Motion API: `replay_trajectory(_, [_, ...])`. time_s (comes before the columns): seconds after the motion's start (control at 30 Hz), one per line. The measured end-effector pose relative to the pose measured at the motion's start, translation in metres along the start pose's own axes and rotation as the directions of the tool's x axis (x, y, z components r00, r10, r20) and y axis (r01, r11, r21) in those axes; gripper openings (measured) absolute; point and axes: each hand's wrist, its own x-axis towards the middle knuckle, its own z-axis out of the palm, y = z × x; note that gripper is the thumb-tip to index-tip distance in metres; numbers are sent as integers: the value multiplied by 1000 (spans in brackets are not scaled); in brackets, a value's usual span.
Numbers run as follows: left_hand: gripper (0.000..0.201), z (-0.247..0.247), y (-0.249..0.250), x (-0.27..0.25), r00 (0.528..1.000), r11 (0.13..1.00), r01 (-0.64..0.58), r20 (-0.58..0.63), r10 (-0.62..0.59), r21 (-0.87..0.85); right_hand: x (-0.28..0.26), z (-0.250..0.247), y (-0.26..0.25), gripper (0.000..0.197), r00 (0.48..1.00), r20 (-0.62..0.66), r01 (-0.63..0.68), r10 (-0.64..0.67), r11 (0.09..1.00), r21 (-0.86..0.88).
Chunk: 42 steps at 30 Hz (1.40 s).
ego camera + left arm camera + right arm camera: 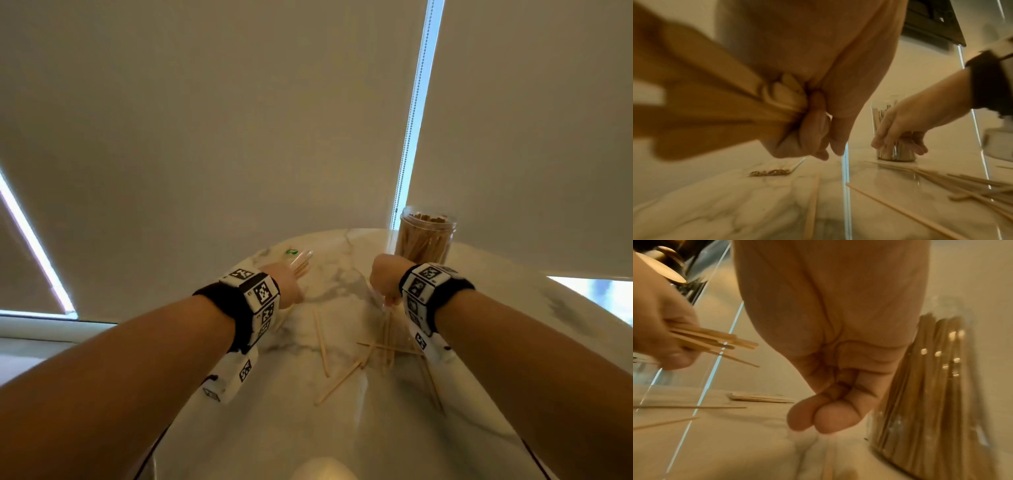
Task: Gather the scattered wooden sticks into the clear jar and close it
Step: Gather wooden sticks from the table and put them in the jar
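While sticks (346, 378) lie loose on the bench (479, 428), jar (426, 236) stands open behind, nearly full. Your left hand (286, 282) clamps a bundle; right hand (385, 282) reaches down, fingertips together, grasp unclear. Gathering step; next, pinch flat sticks cleanly.

Round marble table (346, 281), white with grey veining, glossy, reflecting light. Beige roller blinds (239, 120) cover the windows beyond the hands. Bright daylight strip (416, 113) with a bead chain between two blinds, above the right hand. Second lit gap (30, 240) far left of the left hand. Lighting warm, dim.
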Motion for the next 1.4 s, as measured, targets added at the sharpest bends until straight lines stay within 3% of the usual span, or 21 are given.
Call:
replay_trajectory(0.1, [54, 9, -4, 10, 999, 988, 12, 27, -17, 152, 20, 4, -7, 31, 999, 33, 6, -7, 1000, 16])
replay_trajectory(0.3, [44, 25, -4, 5, 999, 968, -33, 13, 31, 249, 14, 4, -18, 32, 992, 110, -43, 56, 993, -113])
replay_trajectory(0.43, [32, 30, 0, 2, 996, 932, -86, 46, 74, 352, -3, 4, -14, 22, 990, 140, -6, 35, 980, -198])
replay_trajectory(0.5, [29, 31, 3, 3, 994, 927, -105, 68, 87, 360, -9, 6, -8, 31, 987, 152, -25, 47, 990, -142])
replay_trajectory(0.63, [27, 38, 8, -1, 994, 947, -106, 65, 90, 304, -24, 13, 10, 30, 990, 131, -78, 60, 987, 141])
replay_trajectory(0.73, [26, 42, 13, -7, 995, 962, -101, 47, 92, 254, -42, 12, 21, 28, 987, 148, -87, 59, 977, 193])
replay_trajectory(0.8, [34, 44, 18, -13, 992, 963, -122, 70, 108, 241, -45, 12, 27, 31, 996, 84, -55, 41, 983, 178])
replay_trajectory(0.93, [63, 54, 29, -34, 981, 972, -182, 91, 170, 151, -39, 23, 25, 57, 998, 33, -41, 45, 991, -131])
replay_trajectory(1.03, [79, 61, 37, -48, 977, 959, -203, 103, 186, 196, -33, 29, 17, 44, 1000, -8, -13, 11, 982, -187])
replay_trajectory(1.17, [50, 66, 48, -49, 970, 951, -224, 140, 197, 214, -25, 30, 17, 21, 1000, -18, 6, -9, 984, -180])
replay_trajectory(1.27, [30, 67, 57, -49, 971, 945, -225, 140, 196, 236, -29, 28, 17, 28, 999, 20, 48, -44, 970, -238])
replay_trajectory(1.4, [32, 66, 64, -50, 953, 895, -296, 167, 253, 334, -35, 27, 16, 34, 996, 63, 74, -57, 951, -300])
